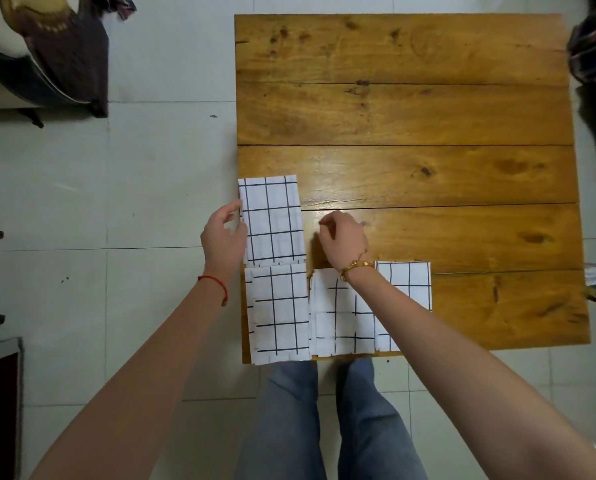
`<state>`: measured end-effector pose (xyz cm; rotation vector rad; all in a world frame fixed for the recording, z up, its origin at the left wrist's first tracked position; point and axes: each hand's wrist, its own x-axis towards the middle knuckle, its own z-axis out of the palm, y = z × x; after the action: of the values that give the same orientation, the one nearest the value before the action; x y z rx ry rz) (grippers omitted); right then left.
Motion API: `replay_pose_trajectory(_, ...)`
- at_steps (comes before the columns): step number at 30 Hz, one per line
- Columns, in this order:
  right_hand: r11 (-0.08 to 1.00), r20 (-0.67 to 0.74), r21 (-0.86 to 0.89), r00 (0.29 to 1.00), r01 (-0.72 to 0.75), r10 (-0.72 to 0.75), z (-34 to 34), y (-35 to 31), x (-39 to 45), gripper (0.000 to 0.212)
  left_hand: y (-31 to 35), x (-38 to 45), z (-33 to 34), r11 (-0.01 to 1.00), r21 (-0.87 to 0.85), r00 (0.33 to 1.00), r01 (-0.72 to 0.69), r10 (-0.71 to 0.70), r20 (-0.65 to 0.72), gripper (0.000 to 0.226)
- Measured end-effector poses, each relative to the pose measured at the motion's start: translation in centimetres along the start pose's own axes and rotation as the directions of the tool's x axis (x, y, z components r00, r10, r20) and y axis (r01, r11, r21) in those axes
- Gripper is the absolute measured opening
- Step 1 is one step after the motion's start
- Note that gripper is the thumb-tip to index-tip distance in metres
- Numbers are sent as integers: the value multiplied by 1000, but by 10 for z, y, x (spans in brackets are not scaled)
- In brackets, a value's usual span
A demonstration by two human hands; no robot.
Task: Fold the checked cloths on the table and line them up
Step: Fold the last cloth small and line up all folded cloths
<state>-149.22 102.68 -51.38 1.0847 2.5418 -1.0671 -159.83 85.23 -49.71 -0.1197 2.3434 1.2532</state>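
Observation:
Several folded white cloths with black checks lie on the wooden table [428, 116] near its front left corner. One folded cloth [274, 220] lies along the left edge. In front of it sits a second cloth [281, 313]. To the right of that lie a third cloth [338, 313] and a fourth cloth [409, 280], both partly under my right forearm. My left hand [223, 237] touches the left edge of the first cloth, fingers curled. My right hand [343, 237] hovers just right of that cloth with fingers loosely curled and nothing in them.
The table stands on a pale tiled floor [151, 185]. A dark padded seat [47, 53] is at the far left. Patterned fabric [594, 50] hangs at the right edge. My legs in blue jeans [324, 427] show below the table's front edge.

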Motion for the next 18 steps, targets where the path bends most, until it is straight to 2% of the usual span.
replay_pose_trajectory(5, 995, -132, 77, 989, -56, 66, -28, 50, -30, 17, 3, -49, 29, 967, 117, 973, -227, 230, -8, 31)
replay_pose_trajectory(9, 994, -252, 70, 962, -87, 102, -49, 101, -62, 14, -2, -109, 70, 949, 139, 958, -282, 271, 89, 26)
replay_pose_trajectory(12, 984, -300, 19, 938, -178, 176, -63, 141, -89, 12, -9, -155, 104, 959, 126, 959, -252, 231, 163, 24)
replay_pose_trajectory(16, 956, -268, 51, 918, -288, 291, -69, 185, -116, 12, -15, -197, 144, 984, 166, 974, -65, 26, 224, 25)
replay_pose_trajectory(18, 944, -232, 59, 916, -323, 328, -67, 198, -124, 13, -19, -211, 159, 975, 221, 969, -20, -36, 245, 25)
